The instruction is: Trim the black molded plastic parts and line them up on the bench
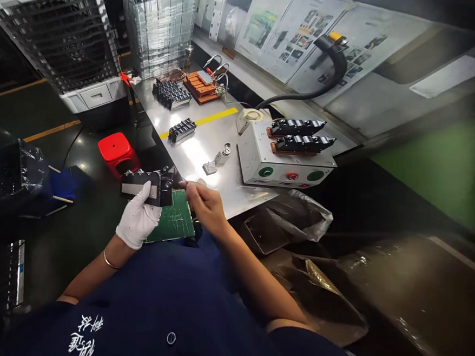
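My left hand [140, 220], in a white glove, grips a black ribbed block [141, 185] with a pale strip along its side, thumb across the strip. Bare and with fingers pinched together, my right hand [208, 206] is just right of the block's end. A small dark tip shows at its fingertips, too small to name. Below both hands lies a green cutting mat [173, 219]. Similar black blocks stand on the metal table: one alone [183, 130] and a group [170, 94] farther back.
A white control box [285, 157] with buttons carries two black blocks [305, 143]. Near it are a small metal container [223, 152] and a grey piece [210, 168]. An orange fixture [201, 86] and stacked clear trays [158, 34] stand behind. A red stool [118, 150] is at left.
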{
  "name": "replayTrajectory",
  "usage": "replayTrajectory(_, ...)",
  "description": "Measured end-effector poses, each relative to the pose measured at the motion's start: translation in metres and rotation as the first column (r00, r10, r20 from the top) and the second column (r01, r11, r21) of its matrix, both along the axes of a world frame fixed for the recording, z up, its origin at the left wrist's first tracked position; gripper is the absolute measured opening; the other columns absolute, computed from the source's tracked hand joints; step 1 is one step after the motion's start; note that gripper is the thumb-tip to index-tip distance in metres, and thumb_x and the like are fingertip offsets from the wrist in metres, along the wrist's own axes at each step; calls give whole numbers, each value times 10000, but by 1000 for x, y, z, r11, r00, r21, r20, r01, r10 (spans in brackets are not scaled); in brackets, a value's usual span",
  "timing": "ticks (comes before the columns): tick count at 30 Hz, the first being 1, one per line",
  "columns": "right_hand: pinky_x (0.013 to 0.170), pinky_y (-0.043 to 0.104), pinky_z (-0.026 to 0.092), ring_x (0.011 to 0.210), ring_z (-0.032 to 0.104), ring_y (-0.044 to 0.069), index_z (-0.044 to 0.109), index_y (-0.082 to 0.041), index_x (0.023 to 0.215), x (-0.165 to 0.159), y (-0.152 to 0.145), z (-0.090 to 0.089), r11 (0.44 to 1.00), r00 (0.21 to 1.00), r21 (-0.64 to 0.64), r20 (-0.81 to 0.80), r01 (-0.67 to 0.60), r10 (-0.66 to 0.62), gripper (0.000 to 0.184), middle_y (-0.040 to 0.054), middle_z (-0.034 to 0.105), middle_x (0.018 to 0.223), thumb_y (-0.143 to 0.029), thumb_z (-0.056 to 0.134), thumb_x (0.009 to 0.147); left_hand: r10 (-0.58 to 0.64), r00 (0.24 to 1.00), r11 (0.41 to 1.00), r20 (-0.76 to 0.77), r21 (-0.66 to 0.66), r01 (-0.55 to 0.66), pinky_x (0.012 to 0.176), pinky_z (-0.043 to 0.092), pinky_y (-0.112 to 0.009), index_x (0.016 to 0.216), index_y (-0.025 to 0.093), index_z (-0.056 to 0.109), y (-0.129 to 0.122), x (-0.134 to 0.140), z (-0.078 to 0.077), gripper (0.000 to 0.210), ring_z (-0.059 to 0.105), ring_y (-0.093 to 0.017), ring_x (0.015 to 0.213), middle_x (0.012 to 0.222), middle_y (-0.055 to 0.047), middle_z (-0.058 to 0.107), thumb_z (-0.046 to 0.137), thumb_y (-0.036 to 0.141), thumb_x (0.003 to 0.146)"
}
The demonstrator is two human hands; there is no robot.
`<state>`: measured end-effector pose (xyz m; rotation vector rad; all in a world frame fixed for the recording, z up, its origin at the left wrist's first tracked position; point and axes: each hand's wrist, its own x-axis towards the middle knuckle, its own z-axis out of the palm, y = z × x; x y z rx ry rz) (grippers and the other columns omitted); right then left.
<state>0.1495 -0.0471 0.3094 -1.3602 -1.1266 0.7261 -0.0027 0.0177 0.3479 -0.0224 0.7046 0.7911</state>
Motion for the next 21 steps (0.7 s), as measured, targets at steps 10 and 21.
replayTrajectory(10,582,276,437,634,531,141,723,-179,794,-24,3,-4,997,986,28,-153,70,-65,357,18,595,664,-508,592,834,38,998,997,-46,65,-35,870,552,-214,1352,226,513,-10,1,-5,415,697,-122,954,1079,-39,729,319,156,992)
replayTrajectory(21,530,265,411,561,476,121,701,-180,852,-25,-2,-11,977,986,132,-40,166,-163,389,4,536,613,-493,478,916,-31,998,999,-46,-37,29,849,559,-195,1077,131,681,-2,0,-1,278,721,-123,836,862,-42,759,433,182,963)
